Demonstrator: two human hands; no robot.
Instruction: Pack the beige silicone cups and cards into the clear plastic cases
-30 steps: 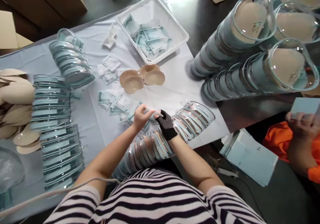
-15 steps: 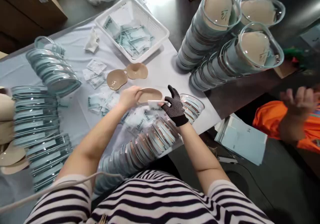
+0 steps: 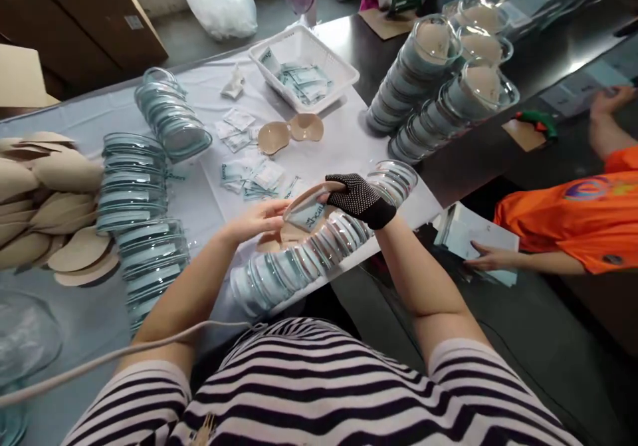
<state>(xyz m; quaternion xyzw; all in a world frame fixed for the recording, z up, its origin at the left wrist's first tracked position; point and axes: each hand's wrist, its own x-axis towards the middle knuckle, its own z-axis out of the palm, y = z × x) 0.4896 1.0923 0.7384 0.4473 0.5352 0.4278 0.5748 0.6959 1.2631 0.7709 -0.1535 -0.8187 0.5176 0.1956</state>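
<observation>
The long row of nested clear shells slanting across the centre of the frame looks the likeliest thing to go: a nudge from either forearm could fan it off the counter's near edge. Above it, the clear shell is pinched between the bare left hand and the gloved right hand, fingers curled round its rims; a slack grip could drop it. A pale cloth covers the counter, with a white basket at upper centre, cartons at upper left, and a person in orange at right.
</observation>
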